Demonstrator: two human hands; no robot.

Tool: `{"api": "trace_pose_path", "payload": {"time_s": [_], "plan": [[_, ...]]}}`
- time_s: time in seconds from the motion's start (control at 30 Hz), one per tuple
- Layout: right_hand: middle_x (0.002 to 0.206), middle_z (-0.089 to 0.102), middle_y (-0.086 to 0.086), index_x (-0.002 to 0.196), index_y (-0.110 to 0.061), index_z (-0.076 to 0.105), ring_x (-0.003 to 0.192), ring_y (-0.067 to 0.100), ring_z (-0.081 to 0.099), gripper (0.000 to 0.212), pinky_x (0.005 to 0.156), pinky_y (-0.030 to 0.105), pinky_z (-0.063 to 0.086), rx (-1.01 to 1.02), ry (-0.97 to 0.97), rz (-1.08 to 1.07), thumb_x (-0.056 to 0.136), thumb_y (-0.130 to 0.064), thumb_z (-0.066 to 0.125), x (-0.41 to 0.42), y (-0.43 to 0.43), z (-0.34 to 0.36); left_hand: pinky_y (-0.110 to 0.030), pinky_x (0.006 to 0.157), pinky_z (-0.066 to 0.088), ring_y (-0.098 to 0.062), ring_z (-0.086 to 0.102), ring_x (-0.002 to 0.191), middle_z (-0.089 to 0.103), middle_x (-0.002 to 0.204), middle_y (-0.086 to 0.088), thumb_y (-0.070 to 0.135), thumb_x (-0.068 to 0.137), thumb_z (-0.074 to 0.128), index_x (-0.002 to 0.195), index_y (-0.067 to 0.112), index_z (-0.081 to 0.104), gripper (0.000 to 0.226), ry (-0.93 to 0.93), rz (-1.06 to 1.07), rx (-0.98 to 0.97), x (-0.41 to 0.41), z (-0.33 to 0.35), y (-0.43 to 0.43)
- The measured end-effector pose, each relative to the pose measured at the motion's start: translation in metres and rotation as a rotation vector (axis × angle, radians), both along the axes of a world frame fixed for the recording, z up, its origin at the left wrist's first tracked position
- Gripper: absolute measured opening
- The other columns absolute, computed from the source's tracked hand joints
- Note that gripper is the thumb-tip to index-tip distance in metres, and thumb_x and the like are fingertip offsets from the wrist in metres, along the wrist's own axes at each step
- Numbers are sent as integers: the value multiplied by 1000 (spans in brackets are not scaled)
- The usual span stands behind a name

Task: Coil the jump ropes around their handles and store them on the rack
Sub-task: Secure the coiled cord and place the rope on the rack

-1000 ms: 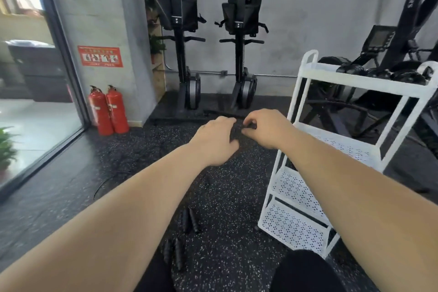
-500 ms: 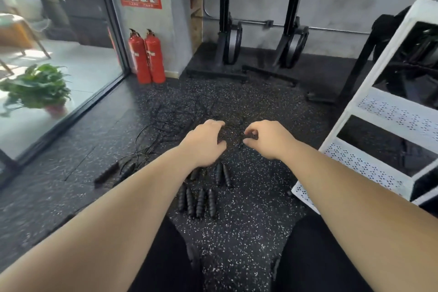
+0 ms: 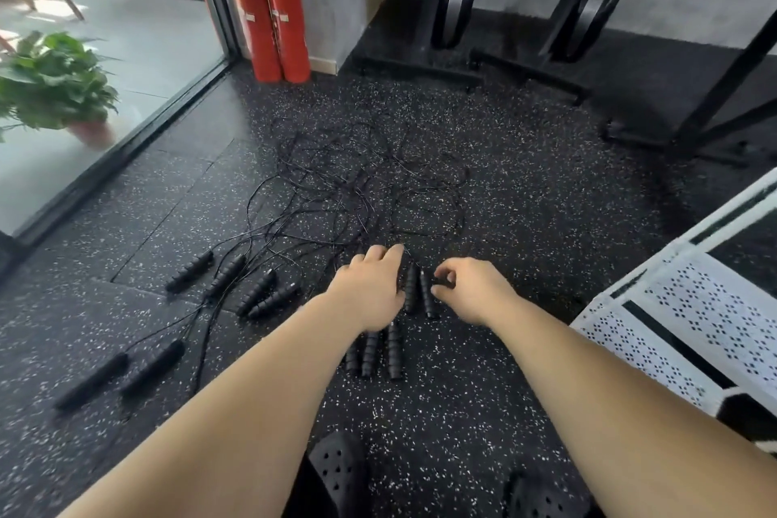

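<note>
Several black jump ropes lie on the speckled floor, their thin cords in one tangle (image 3: 361,189). One pair of handles (image 3: 417,291) lies right between my hands. My left hand (image 3: 370,290) hovers at the pair's left side, fingers relaxed and pointing down at the floor. At the pair's right side, my right hand (image 3: 471,290) has thumb and forefinger loosely curled with nothing visible between them. Three more handles (image 3: 374,353) lie just below my left wrist. Further handles (image 3: 256,292) and another pair (image 3: 153,366) lie to the left. The white rack (image 3: 672,307) stands at the right.
Two red fire extinguishers (image 3: 271,17) stand by the wall at the back left, beside a glass door with a potted plant (image 3: 54,84) behind it. Black machine stands (image 3: 454,13) line the back wall. My black shoes (image 3: 340,471) show at the bottom.
The view has tilted down from the rack and wall to the floor. Both hands have dropped toward the pair of handles, and more ropes have come into sight on the left.
</note>
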State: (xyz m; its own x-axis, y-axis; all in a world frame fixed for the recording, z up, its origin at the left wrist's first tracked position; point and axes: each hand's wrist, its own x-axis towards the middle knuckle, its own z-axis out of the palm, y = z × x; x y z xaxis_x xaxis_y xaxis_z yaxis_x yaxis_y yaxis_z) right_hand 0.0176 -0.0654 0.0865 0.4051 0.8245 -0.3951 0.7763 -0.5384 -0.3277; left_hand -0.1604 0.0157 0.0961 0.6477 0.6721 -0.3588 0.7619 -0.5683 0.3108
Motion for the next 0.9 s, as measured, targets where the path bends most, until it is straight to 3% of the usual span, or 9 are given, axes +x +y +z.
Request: {"api": "trace_pose_path", "payload": {"time_s": [0.13, 0.27, 0.4, 0.5, 0.63, 0.73, 0.9], "plan": [[125, 71, -1, 127, -33, 67, 112, 26, 67, 31, 97, 42, 58, -83, 41, -24, 99, -46, 69, 14, 32, -60, -51, 124, 32, -36, 31, 153, 23, 171, -8, 39, 105, 57, 170, 23, 3, 86, 107, -55, 31, 16, -34, 21], [142, 66, 2, 145, -29, 58, 131, 29, 61, 47, 105, 39, 53, -169, 46, -49, 101, -44, 67, 27, 62, -120, -51, 127, 26, -37, 23, 156, 15, 173, -10, 39, 103, 60, 169, 23, -3, 92, 228, -68, -14, 27, -75, 28], [145, 57, 12, 155, -28, 48, 131, 33, 58, 58, 108, 43, 51, -166, 99, -97, 101, -41, 65, 32, 81, -179, -53, 131, 16, -36, 10, 161, 5, 176, -11, 38, 102, 63, 169, 25, -11, 100, 269, -90, -60, 37, -101, 25], [148, 45, 14, 159, -37, 42, 126, 37, 58, 59, 107, 46, 52, -209, 118, -91, 103, -39, 63, 29, 92, -216, -53, 132, 9, -35, 2, 163, -2, 177, -9, 38, 105, 56, 168, 26, -14, 95, 226, -80, -43, 43, -109, 27], [174, 7, 15, 163, -45, 28, 146, 43, 38, 64, 113, 50, 45, -317, 62, -17, 106, -35, 56, 27, 108, -254, -52, 133, 5, -35, -4, 163, -8, 176, -9, 34, 99, 68, 166, 25, -18, 110, 207, -27, 3, 48, -123, 31], [175, -13, 17, 164, -51, 21, 145, 44, 39, 70, 114, 50, 44, -359, 53, -14, 104, -50, 55, 29, 124, -279, -53, 132, 3, -37, -6, 163, -10, 176, -11, 33, 95, 73, 166, 25, -19, 117, 207, -31, 30, 50, -129, 28], [173, -28, 9, 160, -58, 27, 147, 42, 30, 63, 113, 56, 44, -381, 85, -75, 104, -57, 56, 38, 141, -306, -53, 132, -1, -37, -10, 163, -13, 176, -12, 34, 99, 67, 165, 25, -21, 111, 217, -41, 30, 50, -136, 25]]}}
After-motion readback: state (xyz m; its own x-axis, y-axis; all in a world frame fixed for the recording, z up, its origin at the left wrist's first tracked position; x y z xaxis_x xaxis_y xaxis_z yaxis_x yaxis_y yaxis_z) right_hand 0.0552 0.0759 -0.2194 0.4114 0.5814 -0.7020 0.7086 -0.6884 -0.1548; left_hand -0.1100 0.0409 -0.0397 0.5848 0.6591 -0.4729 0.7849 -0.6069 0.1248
